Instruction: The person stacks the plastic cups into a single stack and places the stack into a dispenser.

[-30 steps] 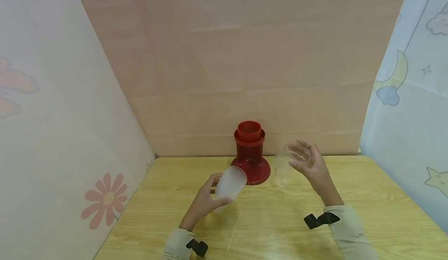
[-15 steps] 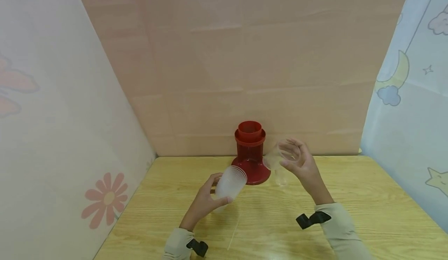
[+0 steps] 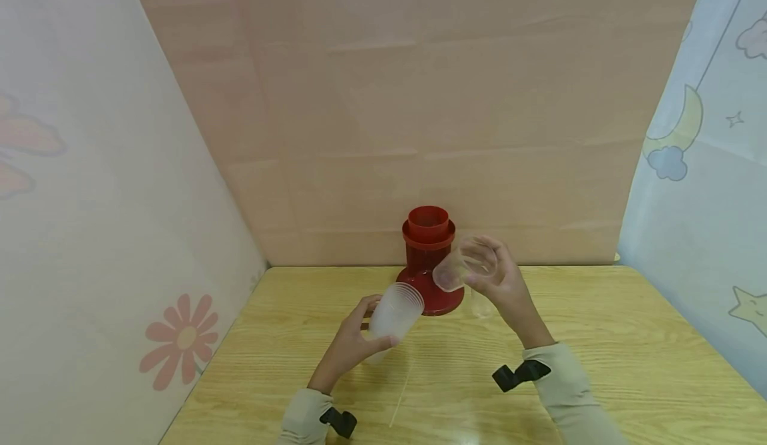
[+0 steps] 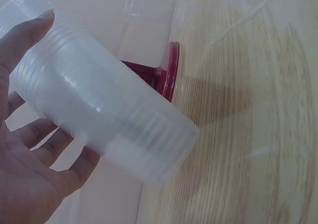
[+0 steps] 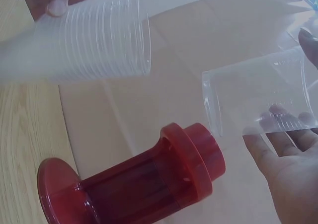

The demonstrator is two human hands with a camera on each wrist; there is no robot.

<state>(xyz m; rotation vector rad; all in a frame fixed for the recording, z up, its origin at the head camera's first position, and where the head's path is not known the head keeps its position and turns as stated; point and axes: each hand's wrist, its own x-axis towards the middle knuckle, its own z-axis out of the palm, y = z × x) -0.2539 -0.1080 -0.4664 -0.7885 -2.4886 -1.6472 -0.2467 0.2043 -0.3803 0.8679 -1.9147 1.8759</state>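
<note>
Centrally, a red stand (image 3: 428, 258) is seen upright on the wooden tabletop (image 3: 287, 318). At its seven o'clock, a tilted stack of clear cups (image 3: 397, 312) is clasped between the thumb and curled fingers of the left hand (image 3: 350, 345). Near three o'clock, a single cup (image 3: 455, 270) is pinched by the right hand (image 3: 506, 285), its base angled toward eight o'clock. At four o'clock, a faint clear object (image 3: 481, 306) is shown. Many cups are already nested; one is held apart, so the work is judged unfinished.
</note>
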